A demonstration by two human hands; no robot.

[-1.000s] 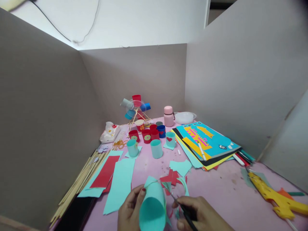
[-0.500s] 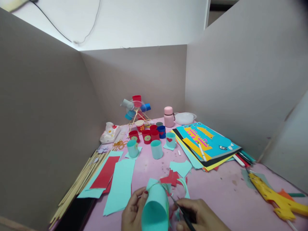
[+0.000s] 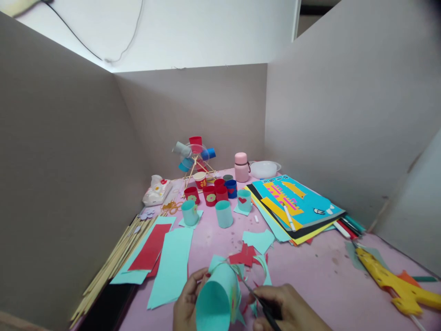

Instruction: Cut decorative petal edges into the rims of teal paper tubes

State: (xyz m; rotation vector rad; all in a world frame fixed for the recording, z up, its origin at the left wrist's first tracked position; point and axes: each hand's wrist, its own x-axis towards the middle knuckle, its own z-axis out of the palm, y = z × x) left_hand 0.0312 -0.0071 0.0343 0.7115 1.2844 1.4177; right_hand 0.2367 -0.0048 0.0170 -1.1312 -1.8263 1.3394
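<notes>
My left hand (image 3: 188, 299) is closed around a turquoise paper cylinder (image 3: 213, 305), its open end tilted toward me. A square of turquoise paper (image 3: 217, 262) sticks out at its far end, with a thin curling strip coming off the edge. In my right hand (image 3: 287, 305) is a pair of scissors (image 3: 267, 311) with dark handles; the narrow blades point at the paper edge on the cylinder's right side. Red paper scraps (image 3: 245, 255) and a turquoise offcut (image 3: 260, 240) lie just beyond my hands.
Turquoise paper cups (image 3: 224, 214) and red cups (image 3: 210, 196) stand mid-table before a stick wheel model (image 3: 195, 156). Paper sheets (image 3: 172, 266) and wooden sticks (image 3: 113, 266) lie left. A paper stack (image 3: 292, 207) and yellow glue gun (image 3: 389, 278) lie right. Grey partitions (image 3: 193, 105) enclose the table.
The cylinder's near end has swung left and turned in my left hand, showing more of its right side. My right hand with the scissors stays nearly in place.
</notes>
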